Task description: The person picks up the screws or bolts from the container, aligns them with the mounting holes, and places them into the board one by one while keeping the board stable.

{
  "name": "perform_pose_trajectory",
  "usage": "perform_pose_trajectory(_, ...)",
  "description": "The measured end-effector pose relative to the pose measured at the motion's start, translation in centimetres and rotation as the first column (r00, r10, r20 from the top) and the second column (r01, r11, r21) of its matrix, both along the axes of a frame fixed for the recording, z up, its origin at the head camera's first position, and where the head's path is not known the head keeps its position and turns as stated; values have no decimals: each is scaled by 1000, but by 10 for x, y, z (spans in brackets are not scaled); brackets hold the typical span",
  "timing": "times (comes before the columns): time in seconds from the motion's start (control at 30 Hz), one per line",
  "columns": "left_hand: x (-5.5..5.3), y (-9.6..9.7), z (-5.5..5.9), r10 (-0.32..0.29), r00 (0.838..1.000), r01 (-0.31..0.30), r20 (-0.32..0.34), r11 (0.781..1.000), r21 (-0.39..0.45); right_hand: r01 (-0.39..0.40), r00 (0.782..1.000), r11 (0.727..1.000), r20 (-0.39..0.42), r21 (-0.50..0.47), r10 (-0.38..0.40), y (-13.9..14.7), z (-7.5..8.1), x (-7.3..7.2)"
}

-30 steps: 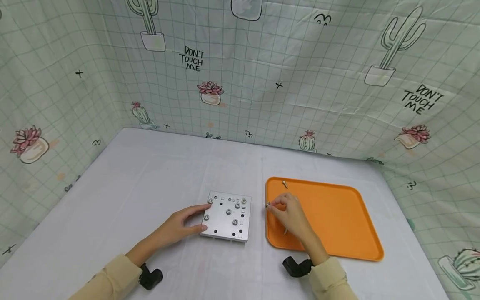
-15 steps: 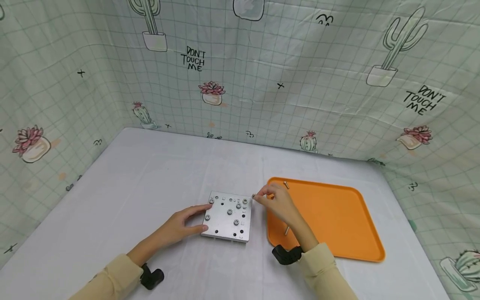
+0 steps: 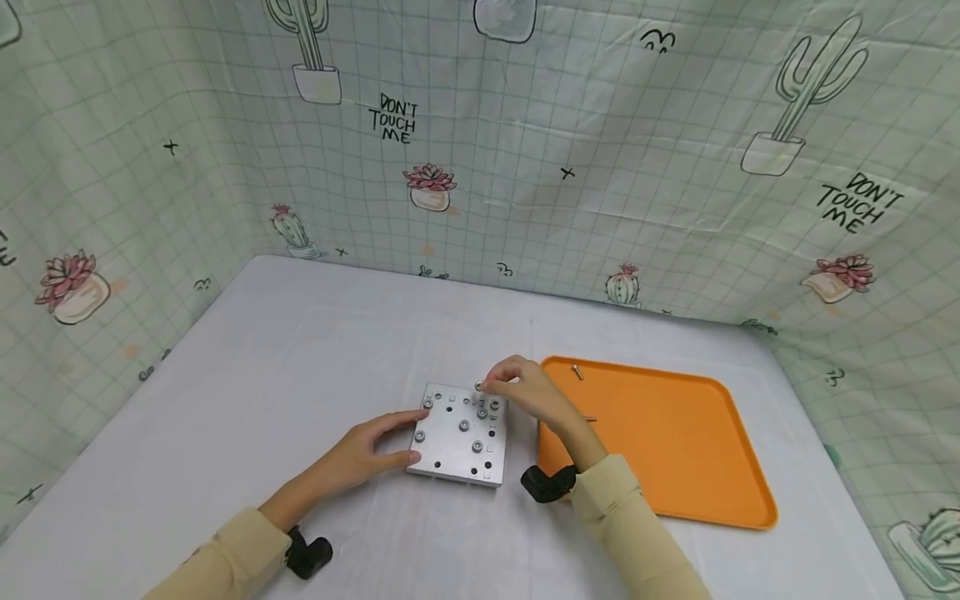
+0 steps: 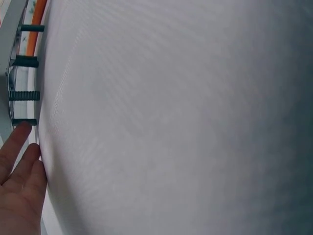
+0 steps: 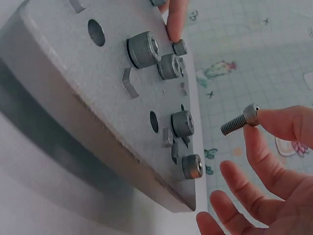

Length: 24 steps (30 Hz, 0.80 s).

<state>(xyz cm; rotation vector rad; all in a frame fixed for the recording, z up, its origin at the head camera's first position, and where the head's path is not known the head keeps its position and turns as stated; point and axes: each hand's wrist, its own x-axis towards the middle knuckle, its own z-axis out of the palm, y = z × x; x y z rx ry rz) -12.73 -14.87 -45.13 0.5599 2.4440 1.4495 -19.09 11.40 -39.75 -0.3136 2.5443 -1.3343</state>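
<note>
A square silver metal plate (image 3: 450,454) lies on the white table, with several socket head screws (image 3: 464,426) standing in some of its holes. At its left edge my left hand (image 3: 360,450) touches it, thumb and index finger spread apart. Threaded screw ends (image 4: 24,95) stick out below the plate in the left wrist view, one by a fingertip. My right hand (image 3: 528,393) is over the plate's far right part, pinching a socket head screw (image 5: 239,120) by its head between thumb and index finger. The screw's tilted shank is clear of the plate in the right wrist view.
To the right of the plate is an orange tray (image 3: 667,450). One loose screw (image 3: 577,372) lies near its far edge, and another (image 3: 591,418) shows partly behind the right forearm. A patterned cloth (image 3: 495,208) hangs behind the table.
My right hand has carried the pinched screw leftward from the tray's left edge to above the plate's far side. The left hand stays at the plate's left edge.
</note>
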Motion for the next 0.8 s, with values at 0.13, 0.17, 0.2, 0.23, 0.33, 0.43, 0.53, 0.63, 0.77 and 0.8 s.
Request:
perform_pose_trajectory(0.13,0,0,0,2,1000,-2,-1,1000,-2,-29,998,999,52,-14,30,-5,-3,-3)
perform_pose_trajectory(0.17,0,0,0,3,1000,-3,1,1000,-3,-31,997,999,65,-14,31,-6,-4,-3)
perform_pose_trajectory(0.2,0,0,0,3,1000,-3,3,1000,-3,-34,997,999,75,-12,35,-7,-5,-3)
perform_pose_trajectory(0.23,0,0,0,4,1000,-4,5,1000,0,-37,996,999,80,-12,38,-8,-6,-4)
perform_pose_trajectory(0.33,0,0,1,5,1000,-5,9,1000,2,-49,995,999,87,-4,49,-10,-8,-4)
perform_pose_trajectory(0.43,0,0,1,2,1000,-2,3,1000,6,-65,994,998,88,1,65,-13,-8,-4)
perform_pose_trajectory(0.53,0,0,1,0,1000,0,0,1000,2,-64,994,998,90,8,63,-15,-8,-3)
perform_pose_trajectory(0.63,0,0,0,-2,1000,2,1,1000,-1,-52,995,998,83,32,49,-17,-9,-3)
perform_pose_trajectory(0.77,1,0,1,-2,1000,2,3,1000,1,-42,997,998,74,55,38,-18,-9,-3)
perform_pose_trajectory(0.8,1,0,1,1,1000,-1,3,1000,0,-41,996,998,75,56,36,-18,-9,-4)
